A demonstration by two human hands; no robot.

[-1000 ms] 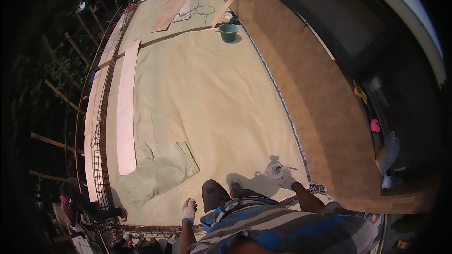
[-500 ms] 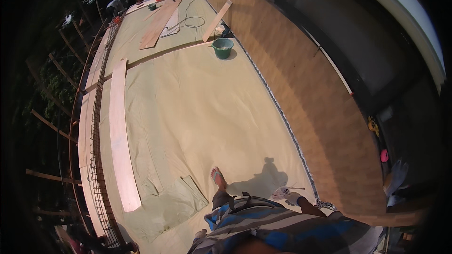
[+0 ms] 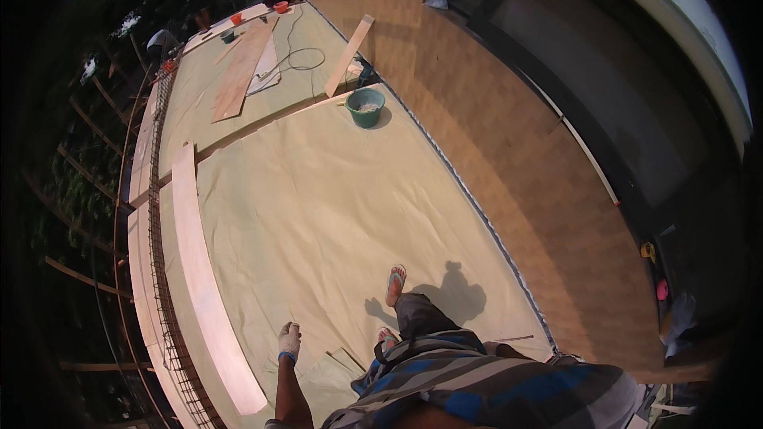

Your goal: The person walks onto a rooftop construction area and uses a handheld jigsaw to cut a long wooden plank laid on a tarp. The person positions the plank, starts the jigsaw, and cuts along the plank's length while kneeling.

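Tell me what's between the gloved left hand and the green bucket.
Head view: just creased beige sheeting between the gloved left hand and the green bucket.

The left hand (image 3: 290, 339) wears an off-white glove (image 3: 291, 343) with a blue cuff (image 3: 287, 356). To its right, the shirt (image 3: 509, 381) is banded in grey, taupe and blue. Beneath the hand spreads a creamy tan sheet (image 3: 318, 214); to its left runs a pale pinkish board (image 3: 207, 294). Well ahead sits a green bucket (image 3: 366, 110), and far right, a brown surface (image 3: 493, 151) shows parquet-like blocks.
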